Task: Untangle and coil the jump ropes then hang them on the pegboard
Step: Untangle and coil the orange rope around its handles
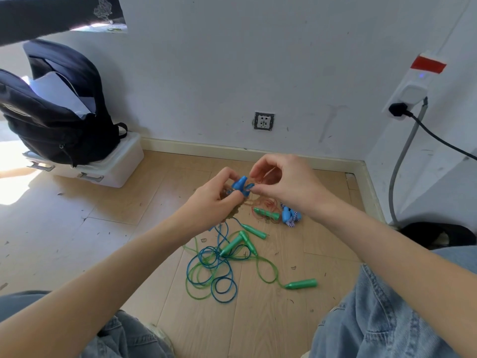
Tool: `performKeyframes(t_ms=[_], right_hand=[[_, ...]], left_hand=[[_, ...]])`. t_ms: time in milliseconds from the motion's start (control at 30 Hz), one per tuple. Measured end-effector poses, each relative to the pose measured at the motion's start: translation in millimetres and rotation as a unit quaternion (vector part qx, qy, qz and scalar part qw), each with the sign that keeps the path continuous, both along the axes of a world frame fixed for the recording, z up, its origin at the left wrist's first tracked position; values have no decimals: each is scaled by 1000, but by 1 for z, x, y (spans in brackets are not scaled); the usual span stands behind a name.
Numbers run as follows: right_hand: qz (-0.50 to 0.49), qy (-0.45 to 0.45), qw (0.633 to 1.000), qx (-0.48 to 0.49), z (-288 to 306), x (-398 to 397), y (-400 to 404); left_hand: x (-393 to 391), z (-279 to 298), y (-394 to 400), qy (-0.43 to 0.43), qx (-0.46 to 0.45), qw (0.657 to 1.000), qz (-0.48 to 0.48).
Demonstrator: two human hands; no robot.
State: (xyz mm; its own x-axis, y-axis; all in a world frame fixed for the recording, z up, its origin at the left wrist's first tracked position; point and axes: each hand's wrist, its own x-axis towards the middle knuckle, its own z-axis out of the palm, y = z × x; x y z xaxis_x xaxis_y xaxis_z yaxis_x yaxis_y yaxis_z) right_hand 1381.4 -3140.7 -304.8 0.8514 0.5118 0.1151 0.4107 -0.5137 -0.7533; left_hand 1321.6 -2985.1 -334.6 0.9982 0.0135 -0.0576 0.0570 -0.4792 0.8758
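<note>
The left hand (214, 195) grips two blue handles (241, 186). The right hand (281, 182), touching it, pinches a thin cord there. Tangled blue and green ropes (214, 270) lie below both hands.

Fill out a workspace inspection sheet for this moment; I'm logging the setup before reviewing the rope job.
Surface: wooden floor, scattered with small debris.
Job's things: blue handles held up in both hands; tangled blue and green cords and green handles on the floor; blue-handled braided rope near the wall.
Clutter: black backpack on a white storage box.
Grippers: left hand grips the blue handles; right hand pinches at them.
Cables: black cord plugged into a power strip.
Surroundings: white wall, wall socket; pegboard not seen.
</note>
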Motion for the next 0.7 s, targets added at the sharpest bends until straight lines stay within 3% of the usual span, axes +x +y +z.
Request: performKeyframes(t_ms=[300, 467, 700], right_hand=[[31, -13, 999, 11, -2, -2, 2], [64, -31, 997, -17, -3, -1, 0], [99, 13, 995, -25, -5, 0, -2]], left_hand=[[-2, 4, 4, -60, 153, 986, -18], [-2, 6, 7, -55, 169, 983, -44], [-4, 7, 8, -48, 167, 983, -66]])
